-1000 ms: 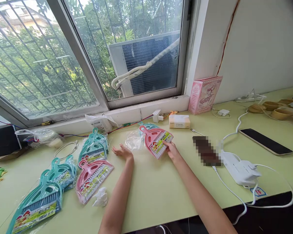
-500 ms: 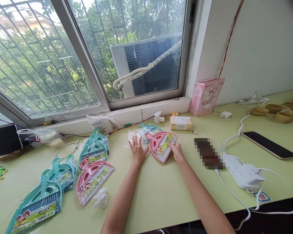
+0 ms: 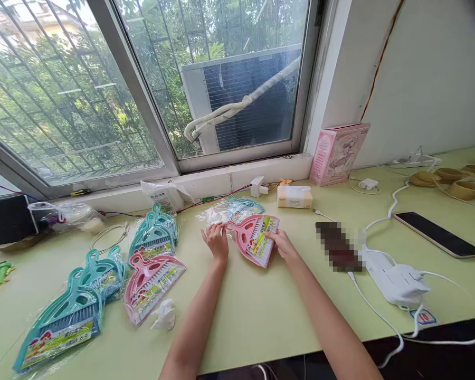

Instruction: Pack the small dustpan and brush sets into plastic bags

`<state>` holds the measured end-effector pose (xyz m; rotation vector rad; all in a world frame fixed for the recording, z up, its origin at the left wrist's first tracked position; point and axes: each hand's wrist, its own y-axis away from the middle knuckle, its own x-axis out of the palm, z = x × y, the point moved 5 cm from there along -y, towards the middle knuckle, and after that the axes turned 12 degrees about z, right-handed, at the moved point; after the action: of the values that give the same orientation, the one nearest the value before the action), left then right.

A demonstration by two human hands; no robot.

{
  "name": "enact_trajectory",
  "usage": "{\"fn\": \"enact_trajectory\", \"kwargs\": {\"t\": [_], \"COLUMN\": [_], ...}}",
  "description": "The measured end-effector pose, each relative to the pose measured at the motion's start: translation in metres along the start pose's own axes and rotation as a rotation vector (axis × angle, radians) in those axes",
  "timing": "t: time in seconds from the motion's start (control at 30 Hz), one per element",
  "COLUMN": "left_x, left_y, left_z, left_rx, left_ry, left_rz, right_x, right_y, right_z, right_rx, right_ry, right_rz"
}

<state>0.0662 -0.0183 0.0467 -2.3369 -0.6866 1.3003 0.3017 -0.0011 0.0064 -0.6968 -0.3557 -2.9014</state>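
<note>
A pink dustpan (image 3: 243, 240) with a white-bristled brush (image 3: 263, 240) and a printed label lies tilted over the table. My right hand (image 3: 284, 244) grips its wide edge on the right, fingers over the label. At the other end, my left hand (image 3: 216, 241) has its fingers bent at the handle's tip, seemingly pinching it; its thumb is mostly hidden. Just behind is a light-blue dustpan and brush set (image 3: 243, 207), beside crumpled clear plastic wrap (image 3: 214, 214).
On the left lie a wrapped pink set (image 3: 154, 285) and several teal sets (image 3: 59, 327). Crumpled tissue (image 3: 164, 315) sits near them. A tissue pack (image 3: 295, 197) and pink box (image 3: 338, 153) stand behind. On the right are a power strip (image 3: 396, 277), cables and a phone (image 3: 439, 234).
My left hand has gone from spread fingers to bent ones at the handle. The pink dustpan has shifted slightly left and turned, its handle now reaching my left hand.
</note>
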Motion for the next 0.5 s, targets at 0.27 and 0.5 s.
{"fn": "enact_trajectory", "kwargs": {"t": [0.27, 0.5], "left_x": [-0.007, 0.000], "left_y": [0.000, 0.007], "left_z": [-0.014, -0.022], "left_rx": [0.290, 0.455], "left_ry": [0.330, 0.409], "left_rz": [-0.087, 0.051], "right_x": [0.015, 0.019], "right_y": [0.002, -0.005], "right_z": [-0.009, -0.028], "right_rx": [-0.050, -0.052], "right_ry": [-0.135, -0.394], "right_rz": [-0.029, -0.123]}}
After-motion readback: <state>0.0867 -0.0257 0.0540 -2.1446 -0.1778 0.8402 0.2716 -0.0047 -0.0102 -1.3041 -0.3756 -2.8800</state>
